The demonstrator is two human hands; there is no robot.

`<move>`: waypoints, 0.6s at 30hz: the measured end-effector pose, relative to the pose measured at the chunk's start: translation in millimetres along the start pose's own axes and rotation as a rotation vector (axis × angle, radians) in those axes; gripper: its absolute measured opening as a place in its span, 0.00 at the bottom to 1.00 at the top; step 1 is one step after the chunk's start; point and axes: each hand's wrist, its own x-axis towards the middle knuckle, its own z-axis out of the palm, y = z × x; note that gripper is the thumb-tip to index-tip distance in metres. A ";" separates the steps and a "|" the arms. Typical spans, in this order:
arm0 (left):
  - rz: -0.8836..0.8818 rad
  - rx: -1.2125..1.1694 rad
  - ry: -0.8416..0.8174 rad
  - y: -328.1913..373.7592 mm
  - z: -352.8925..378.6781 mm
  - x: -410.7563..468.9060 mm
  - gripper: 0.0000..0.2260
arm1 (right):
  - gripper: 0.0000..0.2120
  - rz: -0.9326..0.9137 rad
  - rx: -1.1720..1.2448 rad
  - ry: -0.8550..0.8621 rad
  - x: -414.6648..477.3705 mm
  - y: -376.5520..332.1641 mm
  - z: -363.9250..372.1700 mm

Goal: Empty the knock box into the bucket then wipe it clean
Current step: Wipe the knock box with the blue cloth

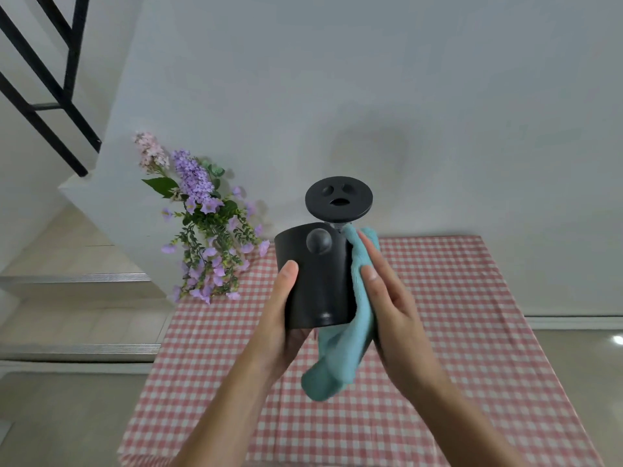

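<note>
A black cylindrical knock box (315,281) is held up above the table, its side facing me with a round knob near the top. My left hand (283,308) grips it from the left and below, thumb on its front. My right hand (387,298) presses a teal cloth (347,335) flat against the box's right side; the cloth's loose end hangs down below the box. No bucket is in view.
A black round stand (338,198) with three holes in its top rises behind the box. A table with a red-and-white checked cloth (455,332) lies below. Purple artificial flowers (205,230) stand at its far left corner. Stairs with a black railing (43,96) are at the left.
</note>
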 end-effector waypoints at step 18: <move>0.014 0.208 -0.028 -0.6 -0.4 0.1 0.43 | 0.16 -0.156 -0.290 -0.017 14.5 -14.1 0.8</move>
